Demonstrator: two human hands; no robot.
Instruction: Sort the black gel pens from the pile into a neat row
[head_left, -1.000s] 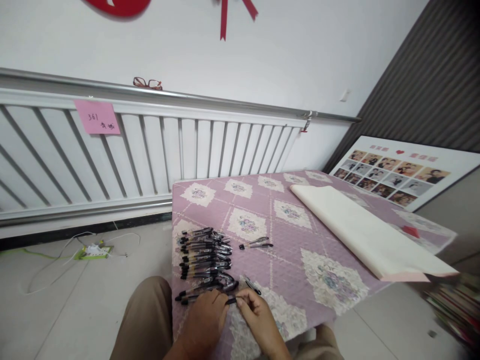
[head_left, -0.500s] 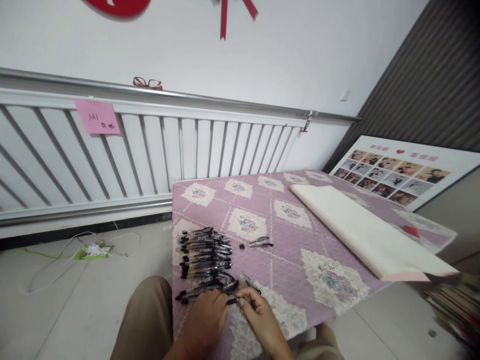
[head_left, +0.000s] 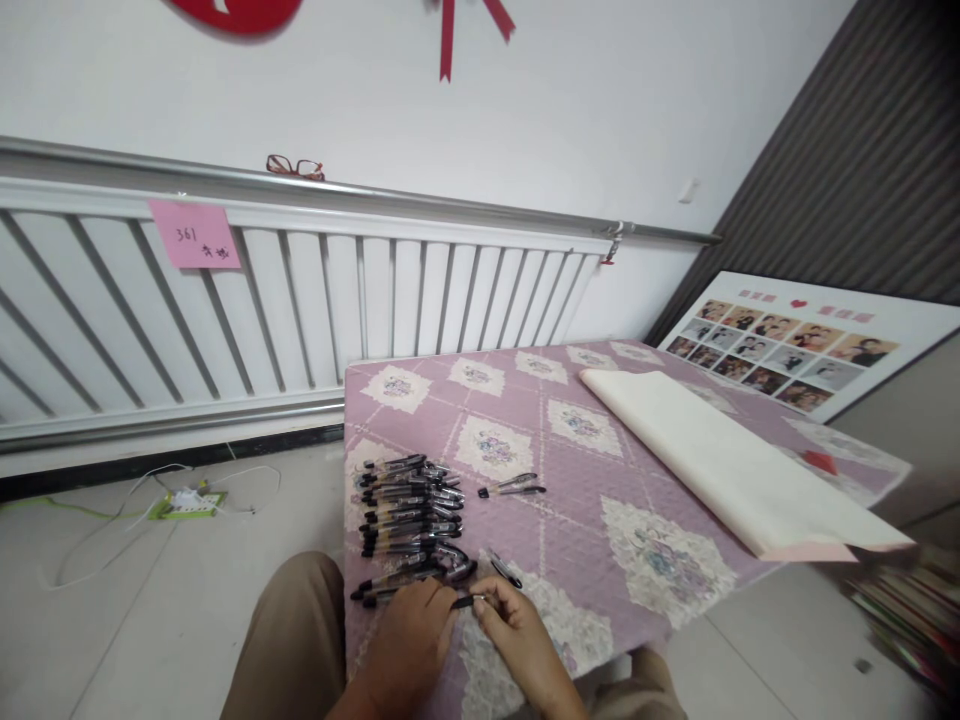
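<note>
Close to the table's near edge, my left hand (head_left: 415,632) is closed around one end of a dark pen (head_left: 465,602). My right hand (head_left: 516,630) pinches the other end between thumb and fingers; the tip is too small to make out. Beyond my left hand several black-capped clear pens (head_left: 412,510) lie in a stacked row, mostly pointing the same way. Just past my right fingers rests a loose pen (head_left: 506,571). Farther off, a pair of pens (head_left: 513,487) lies apart from the row.
A purple patterned cloth (head_left: 570,500) covers the table. Folded cream sheet material (head_left: 697,460) lies on its right side, with a photo board (head_left: 795,350) behind. A white radiator (head_left: 390,290) stands along the wall. On the floor at left is a power strip (head_left: 191,505) with cables.
Almost nothing differs. Both hands stay on the same pen, with only a slight shift of the right fingers.
</note>
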